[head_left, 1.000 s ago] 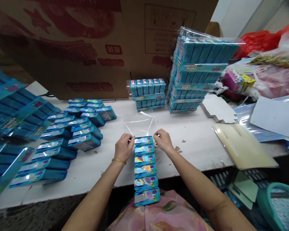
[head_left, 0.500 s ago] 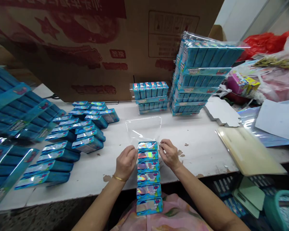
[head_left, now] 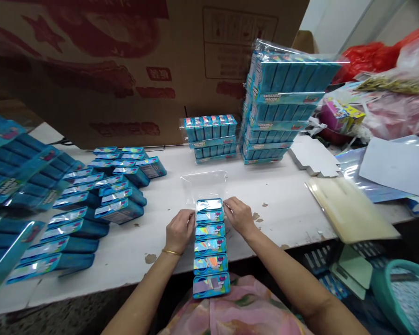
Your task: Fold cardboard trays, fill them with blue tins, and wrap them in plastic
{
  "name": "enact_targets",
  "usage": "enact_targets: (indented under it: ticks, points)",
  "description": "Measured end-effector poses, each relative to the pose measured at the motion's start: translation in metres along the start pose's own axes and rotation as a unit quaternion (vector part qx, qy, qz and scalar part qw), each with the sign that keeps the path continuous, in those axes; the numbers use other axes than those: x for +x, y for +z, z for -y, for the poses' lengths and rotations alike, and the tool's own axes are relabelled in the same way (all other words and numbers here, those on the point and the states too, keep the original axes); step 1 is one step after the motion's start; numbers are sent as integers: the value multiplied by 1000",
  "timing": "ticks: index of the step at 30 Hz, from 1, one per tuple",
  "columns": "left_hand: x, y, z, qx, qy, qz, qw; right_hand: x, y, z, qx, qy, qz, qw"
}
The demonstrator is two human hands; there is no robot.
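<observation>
A row of several small blue boxes (head_left: 210,246) with shiny tops runs from my lap up onto the white table (head_left: 286,204). A clear plastic bag (head_left: 204,185) lies flat beyond the row, its mouth over the farthest box. My left hand (head_left: 180,230) pinches the bag's edge at the left of the row, fingers curled. My right hand (head_left: 238,215) pinches the bag's edge at the right side, fingers closed.
Loose blue boxes (head_left: 101,195) lie in rows at the left. Wrapped packs (head_left: 279,111) are stacked at the back, in front of a big cardboard box (head_left: 125,70). Paper sheets (head_left: 349,209) and bags lie at the right; a teal basket (head_left: 401,293) sits below.
The bag's mouth has been drawn further over the far end of the row. Both hands slid slightly toward me along the row's sides.
</observation>
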State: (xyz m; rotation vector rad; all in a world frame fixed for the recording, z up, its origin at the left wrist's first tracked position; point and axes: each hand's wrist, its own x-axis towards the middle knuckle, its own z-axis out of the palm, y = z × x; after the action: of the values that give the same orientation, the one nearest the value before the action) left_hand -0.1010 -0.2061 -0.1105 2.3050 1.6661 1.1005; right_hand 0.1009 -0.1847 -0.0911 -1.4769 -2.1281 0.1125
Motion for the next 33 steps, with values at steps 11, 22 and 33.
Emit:
enact_targets:
  ticks: [11, 22, 33]
  points:
    - [-26, 2, 5, -17, 14, -8, 1000, -35, 5, -7, 41, -124, -58, 990]
    - [-2, 1, -11, 135, -210, 231, 941, -36, 24, 4, -32, 127, 61, 989]
    - [-8, 5, -7, 149, -163, 300, 928, -39, 24, -5, -52, 45, 41, 997]
